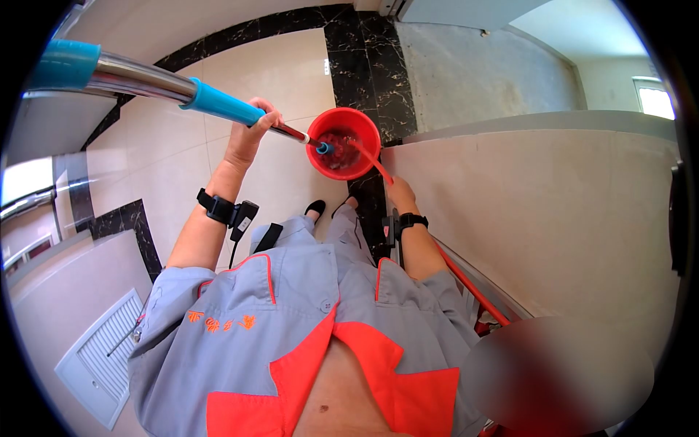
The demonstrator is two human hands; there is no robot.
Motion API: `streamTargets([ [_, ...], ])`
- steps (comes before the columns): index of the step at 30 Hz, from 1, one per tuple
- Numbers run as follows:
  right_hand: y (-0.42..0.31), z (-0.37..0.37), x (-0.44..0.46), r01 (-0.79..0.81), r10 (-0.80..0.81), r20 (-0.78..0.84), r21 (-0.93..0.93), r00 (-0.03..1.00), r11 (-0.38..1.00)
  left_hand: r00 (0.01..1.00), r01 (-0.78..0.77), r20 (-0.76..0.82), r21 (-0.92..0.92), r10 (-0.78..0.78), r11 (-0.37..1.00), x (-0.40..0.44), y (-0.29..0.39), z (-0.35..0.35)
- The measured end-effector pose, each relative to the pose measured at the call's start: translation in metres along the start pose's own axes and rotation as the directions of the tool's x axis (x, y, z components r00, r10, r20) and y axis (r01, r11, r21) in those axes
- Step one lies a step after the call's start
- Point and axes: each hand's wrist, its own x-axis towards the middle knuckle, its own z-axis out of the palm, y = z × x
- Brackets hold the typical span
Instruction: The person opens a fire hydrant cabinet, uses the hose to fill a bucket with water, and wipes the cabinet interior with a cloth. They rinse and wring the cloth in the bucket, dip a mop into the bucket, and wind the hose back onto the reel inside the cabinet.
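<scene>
Fingers of L hand clenched round the telescopic pole, near the lower end of its blue sleeve; R hand seems closed on the red tube, finger detail unclear. Pole's blue tip & tube end both inside red bucket, w/ liquid in it; bucket on floor nr feet.

Risks (my judgement): pole pushed vs. bucket wall cd tip it; tube slipping out cd wet tiles, slip hazard. Orange characters on uniform, illegible; wrist device label too small. No brand legible.
</scene>
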Motion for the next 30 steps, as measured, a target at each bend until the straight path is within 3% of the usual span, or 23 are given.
streamTargets([
  [7, -0.017, -0.019, -0.006, 0.039, -0.038, -0.087, 0.015, 0.996, 0.999, 0.999, 0.037, 0.013, 0.037, -0.038, 0.999, 0.003, 0.006, 0.012],
  [16, -0.014, -0.017, -0.024, -0.131, 0.130, -0.069, -0.009, 0.989, 0.991, 0.999, 0.041, 0.034, -0.005, -0.041, 0.999, 0.009, 0.007, 0.021],
  [20, -0.004, 0.000, -0.045, -0.102, 0.102, 0.000, -0.051, 0.995, 0.993, 0.998, 0.044, 0.043, 0.000, -0.044, 0.999, 0.016, 0.012, 0.034],
  [25, 0.006, 0.025, -0.042, -0.058, 0.060, 0.089, -0.026, 0.994, 0.998, 0.999, 0.004, 0.041, -0.141, 0.001, 0.990, 0.048, 0.016, 0.078],
  [30, -0.008, 0.030, -0.044, 0.016, -0.018, 0.087, 0.018, 0.996, 1.000, 0.994, -0.002, 0.111, -0.198, 0.025, 0.980, 0.064, 0.042, 0.103],
])
